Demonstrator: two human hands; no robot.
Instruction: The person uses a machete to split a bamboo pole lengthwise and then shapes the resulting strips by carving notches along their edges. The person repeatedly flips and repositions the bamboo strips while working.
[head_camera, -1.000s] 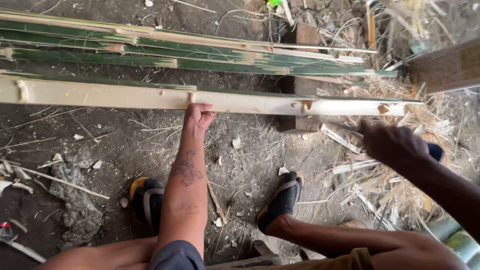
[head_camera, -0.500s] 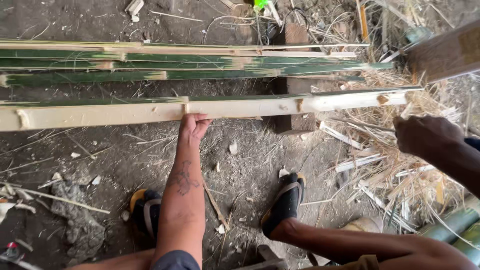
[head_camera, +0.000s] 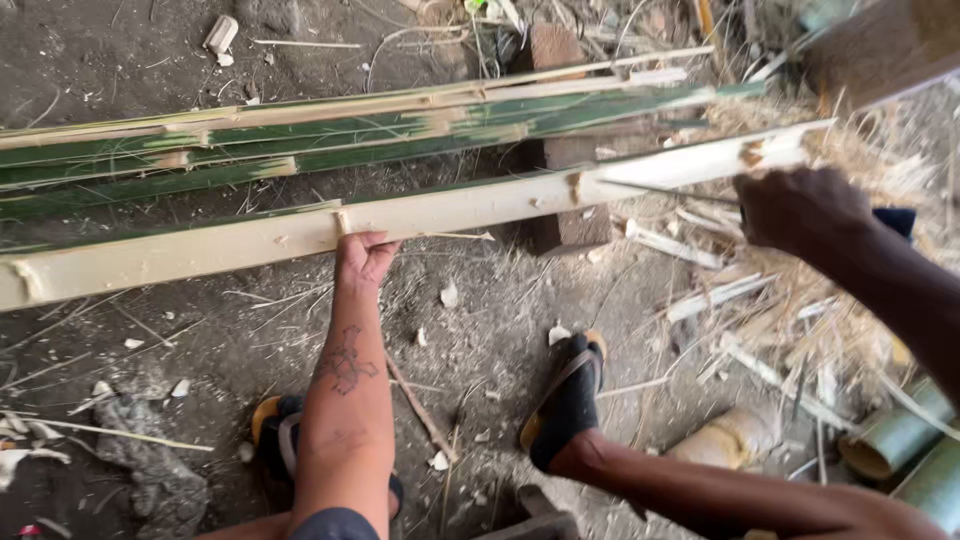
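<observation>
A long pale split bamboo slat (head_camera: 470, 205) lies across the view, its right end propped on a brick (head_camera: 572, 190). My left hand (head_camera: 362, 255) grips the slat's near edge at a node, palm under it. My right hand (head_camera: 797, 208) is closed near the slat's right end, with a thin blade (head_camera: 670, 187) running from it along the slat and a dark handle end (head_camera: 895, 220) showing behind the fist. Behind the slat lie several green split bamboo strips (head_camera: 350, 140). My feet in dark sandals (head_camera: 570, 395) rest on the dirt.
Bamboo shavings and offcuts (head_camera: 770, 310) pile at the right. Round green bamboo sections (head_camera: 900, 440) lie at the lower right. A wooden block (head_camera: 880, 45) sits at the top right. Chips, a thin stick (head_camera: 420, 405) and a grey rag (head_camera: 140, 450) litter the dirt.
My right hand has risen from the shavings up to the slat's right end. The slat now tilts up to the right. My left hand keeps its hold.
</observation>
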